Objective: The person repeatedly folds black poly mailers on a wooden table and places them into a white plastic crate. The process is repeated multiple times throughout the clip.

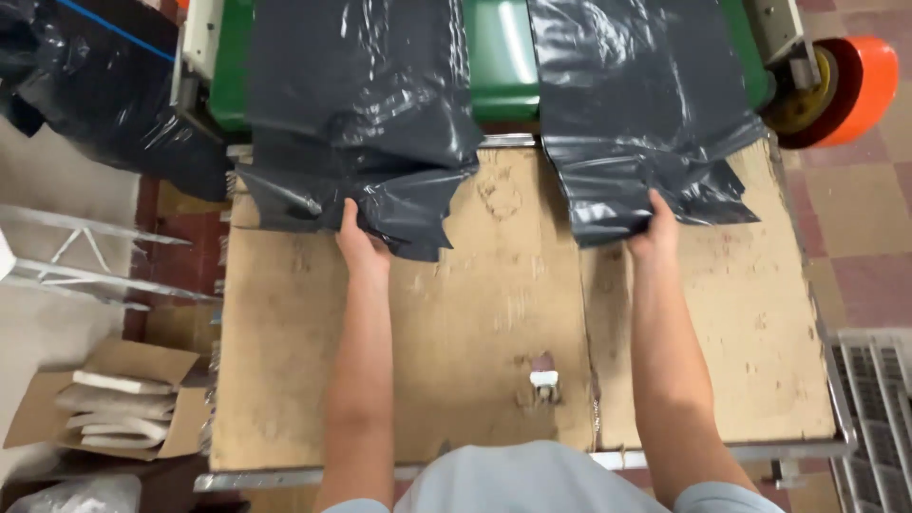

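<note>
Two stacks of dark grey plastic bags hang off a green machine (501, 57) onto a worn cardboard-covered table (494, 323). My left hand (356, 237) grips the lower edge of the left stack of bags (361, 104). My right hand (655, 228) grips the lower edge of the right stack of bags (646, 104). Both arms reach straight forward across the table.
An orange wheel (850, 90) sits at the machine's right end. A small white piece (543, 380) stands near the table's front. An open cardboard box with white rolls (114, 408) lies on the floor at the left. Black plastic (85, 85) bulks at far left; a metal grid (874, 399) at right.
</note>
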